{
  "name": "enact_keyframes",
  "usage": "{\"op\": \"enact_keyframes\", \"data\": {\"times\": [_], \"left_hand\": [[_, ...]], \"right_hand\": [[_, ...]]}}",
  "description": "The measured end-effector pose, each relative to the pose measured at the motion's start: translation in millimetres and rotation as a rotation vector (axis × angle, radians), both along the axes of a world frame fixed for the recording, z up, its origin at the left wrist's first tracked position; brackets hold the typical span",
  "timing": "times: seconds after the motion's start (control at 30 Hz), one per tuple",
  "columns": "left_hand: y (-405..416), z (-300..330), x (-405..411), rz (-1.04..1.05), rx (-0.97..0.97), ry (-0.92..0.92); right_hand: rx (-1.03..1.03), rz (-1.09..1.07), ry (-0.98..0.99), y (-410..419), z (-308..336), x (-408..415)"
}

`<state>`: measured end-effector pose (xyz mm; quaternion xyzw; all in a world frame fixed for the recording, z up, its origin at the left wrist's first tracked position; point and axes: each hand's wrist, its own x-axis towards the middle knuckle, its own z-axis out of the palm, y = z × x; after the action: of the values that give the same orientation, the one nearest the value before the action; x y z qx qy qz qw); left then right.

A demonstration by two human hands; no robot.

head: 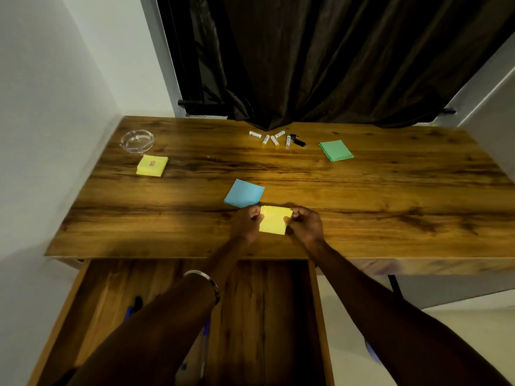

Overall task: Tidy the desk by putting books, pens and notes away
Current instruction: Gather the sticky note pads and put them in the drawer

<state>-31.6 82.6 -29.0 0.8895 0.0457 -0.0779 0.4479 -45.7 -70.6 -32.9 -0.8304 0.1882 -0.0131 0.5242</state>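
A yellow pad of sticky notes lies near the front middle of the wooden desk. My left hand pinches its left edge and my right hand pinches its right edge. Just behind it rests a blue pad of notes. A second yellow pad with a small label sits at the far left, and a green pad at the far right. Below the desk's front edge the drawer stands pulled out, with blue pens partly hidden under my left forearm.
A glass ashtray stands at the back left corner. Several white batteries and a small black object lie at the back middle, under a dark curtain. White walls close in on the left and right.
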Motion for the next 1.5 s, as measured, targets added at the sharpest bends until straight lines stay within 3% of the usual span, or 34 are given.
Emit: {"op": "enact_keyframes", "data": {"times": [0.2, 0.43, 0.63, 0.93, 1.07, 1.2, 1.5], "left_hand": [[1.8, -14.8, -8.3, -0.042, 0.131, -0.025], [6.9, 2.9, 0.5, 0.036, 0.005, -0.192], [17.8, -14.7, -0.7, -0.022, 0.11, -0.099], [19.1, -17.5, -16.7, -0.064, -0.043, -0.007], [19.6, -28.1, -39.5, -0.068, -0.022, -0.017], [20.6, -32.8, -60.2, -0.075, -0.008, -0.095], [15.2, -52.1, -106.2, -0.045, -0.033, 0.015]], "right_hand": [[-0.216, 0.143, 0.009, 0.8, -15.4, -6.1], [0.025, 0.042, -0.172, 9.7, -2.9, 4.2], [-0.095, 0.137, -0.09, 8.2, -19.3, 6.1], [-0.022, 0.152, -0.049, 9.1, -26.1, -16.2], [0.044, 0.128, -0.02, 10.8, -35.9, -35.8], [0.034, 0.085, -0.005, 13.6, -32.3, -55.7], [-0.049, 0.175, 0.085, 3.6, -36.3, -99.6]]}}
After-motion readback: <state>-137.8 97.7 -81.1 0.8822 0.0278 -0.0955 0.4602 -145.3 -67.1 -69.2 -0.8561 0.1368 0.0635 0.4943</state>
